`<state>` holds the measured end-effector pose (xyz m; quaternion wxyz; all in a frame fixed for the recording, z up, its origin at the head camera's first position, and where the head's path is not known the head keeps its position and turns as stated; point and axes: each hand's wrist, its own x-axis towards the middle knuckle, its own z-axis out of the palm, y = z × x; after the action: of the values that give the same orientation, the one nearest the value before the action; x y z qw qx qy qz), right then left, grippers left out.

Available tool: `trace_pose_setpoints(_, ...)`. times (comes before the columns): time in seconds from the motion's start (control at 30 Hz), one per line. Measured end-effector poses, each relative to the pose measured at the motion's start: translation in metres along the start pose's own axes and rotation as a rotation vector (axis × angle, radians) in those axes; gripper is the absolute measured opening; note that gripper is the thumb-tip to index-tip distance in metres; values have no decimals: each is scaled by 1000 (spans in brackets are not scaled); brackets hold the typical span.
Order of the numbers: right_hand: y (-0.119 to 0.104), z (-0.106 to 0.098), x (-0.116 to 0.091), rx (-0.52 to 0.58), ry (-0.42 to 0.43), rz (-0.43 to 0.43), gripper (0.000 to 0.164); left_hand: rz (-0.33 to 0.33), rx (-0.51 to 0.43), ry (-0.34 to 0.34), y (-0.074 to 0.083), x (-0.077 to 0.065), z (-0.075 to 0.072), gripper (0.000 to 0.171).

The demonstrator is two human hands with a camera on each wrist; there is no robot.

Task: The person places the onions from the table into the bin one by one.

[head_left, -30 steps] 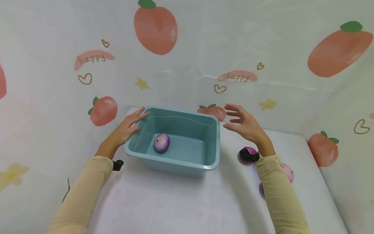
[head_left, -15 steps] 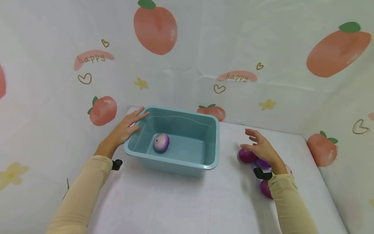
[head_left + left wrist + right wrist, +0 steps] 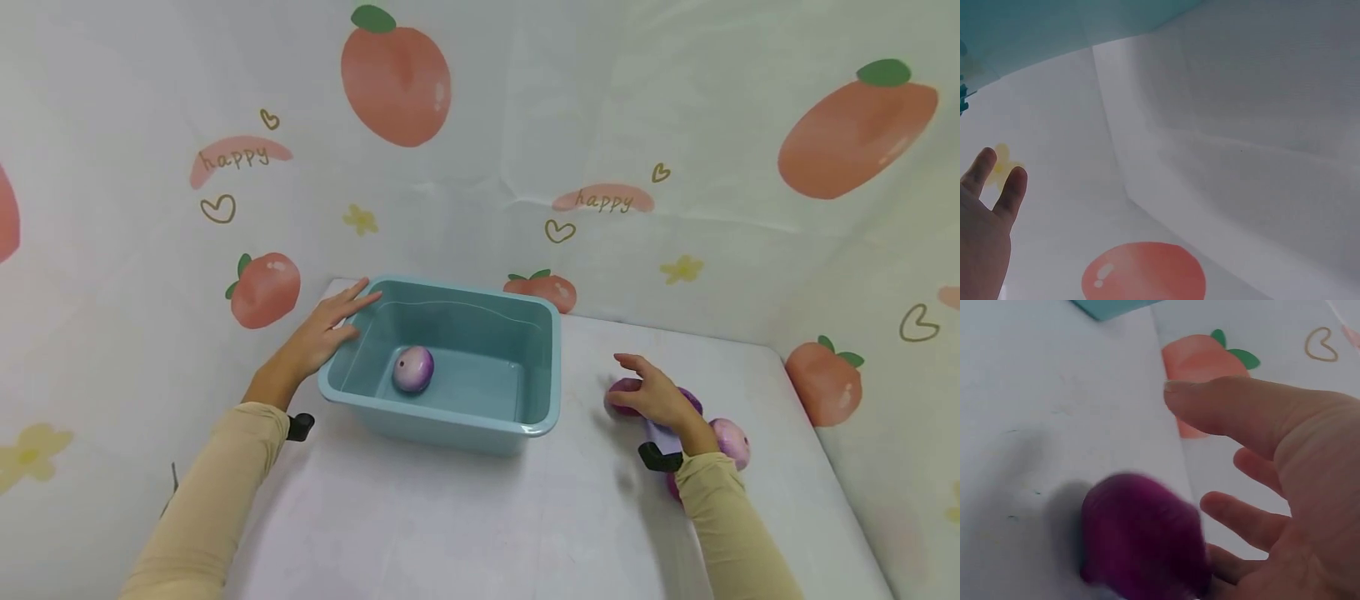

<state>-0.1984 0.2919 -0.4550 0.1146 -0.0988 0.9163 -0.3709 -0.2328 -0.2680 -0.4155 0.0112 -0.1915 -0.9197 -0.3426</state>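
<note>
A blue-green plastic tub [image 3: 450,421] stands on the white table, with one white-and-purple onion [image 3: 413,369] on its floor at the left. My left hand [image 3: 318,337] rests at the tub's left rim, its fingers spread and straight. To the right of the tub, my right hand [image 3: 656,400] is low over a dark purple onion [image 3: 622,397]. In the right wrist view that purple onion [image 3: 1144,537] is beside the fingertips, while the thumb [image 3: 1229,409] is held out straight, apart from it. Part of the onion is hidden by the hand in the head view.
Around my right wrist lie a pink-white onion [image 3: 731,442], another purple onion [image 3: 672,486] partly under the sleeve, and a purple one [image 3: 692,401] behind the hand. A lavender object [image 3: 662,435] shows below the palm. A fruit-printed sheet [image 3: 480,150] hangs behind the table.
My right hand has moved from beside the tub's right rim rightward and down to the purple onion. The left hand has stayed at the tub's rim.
</note>
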Motion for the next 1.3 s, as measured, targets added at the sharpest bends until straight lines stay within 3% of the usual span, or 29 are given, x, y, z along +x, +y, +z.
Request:
trace_pose_setpoints(0.23,3,16,2,-17,-135,51,82,-13,-13,2,-1,0,1,64)
trace_pose_setpoints(0.37,3,24,2,-33,-167,47,82,-18,-15,-6,0,1,1,65)
trace_pose_setpoints(0.9,4,25,2,-51,-128,67,78,-12,-12,-9,1,-1,0,64)
trace_pose_setpoints(1.3,-35,-9,0,-44,23,3,73,-16,-17,-6,-1,0,0,64)
